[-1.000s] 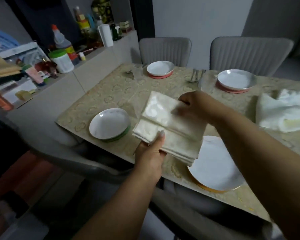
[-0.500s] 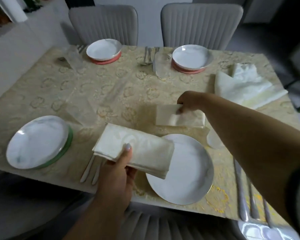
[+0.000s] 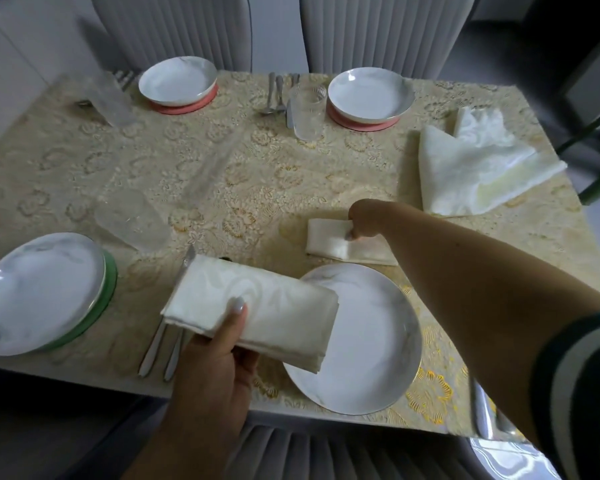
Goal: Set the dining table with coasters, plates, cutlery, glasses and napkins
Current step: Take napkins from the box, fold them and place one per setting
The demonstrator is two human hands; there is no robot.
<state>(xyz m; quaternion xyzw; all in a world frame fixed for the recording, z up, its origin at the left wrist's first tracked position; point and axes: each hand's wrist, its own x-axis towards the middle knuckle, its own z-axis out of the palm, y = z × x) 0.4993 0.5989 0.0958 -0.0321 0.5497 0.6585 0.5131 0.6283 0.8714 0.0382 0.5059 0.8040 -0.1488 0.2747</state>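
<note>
My left hand grips a stack of folded cream napkins above the table's near edge, overlapping the near white plate. My right hand reaches forward and pinches a single folded napkin lying on the tablecloth just beyond that plate. Another white plate on a green coaster sits at the near left. Two far plates rest on pink coasters. Cutlery lies under the held stack.
Clear glasses stand at the near left, the far middle and the far left. Far cutlery lies between the far plates. Loose unfolded napkins lie at the right. Grey chairs stand behind the gold-patterned tablecloth.
My right hand took one napkin off the stack and set it down beyond the near plate. My left hand lowered the stack toward the near edge. The view swung right.
</note>
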